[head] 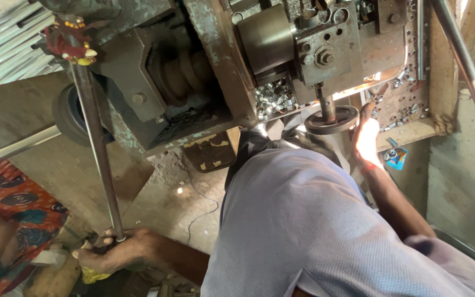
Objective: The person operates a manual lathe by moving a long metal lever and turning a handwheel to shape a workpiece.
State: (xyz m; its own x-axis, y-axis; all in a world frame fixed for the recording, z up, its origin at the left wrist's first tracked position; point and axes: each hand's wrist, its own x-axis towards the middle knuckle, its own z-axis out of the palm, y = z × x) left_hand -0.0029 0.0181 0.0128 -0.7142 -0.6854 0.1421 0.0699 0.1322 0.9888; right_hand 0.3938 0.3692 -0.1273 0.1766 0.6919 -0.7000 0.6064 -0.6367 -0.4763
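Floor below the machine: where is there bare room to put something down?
A bare concrete patch lies between the long rod held by the left hand and the person's grey shirt. The shelf of small metal rings by the right hand and handwheel is crowded.

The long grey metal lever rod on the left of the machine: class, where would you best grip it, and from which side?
Probably at its free lower end, where the left hand already wraps the long grey metal lever rod. The bare, round shaft suits a full fist from the side, and its far end is fixed to the machine.
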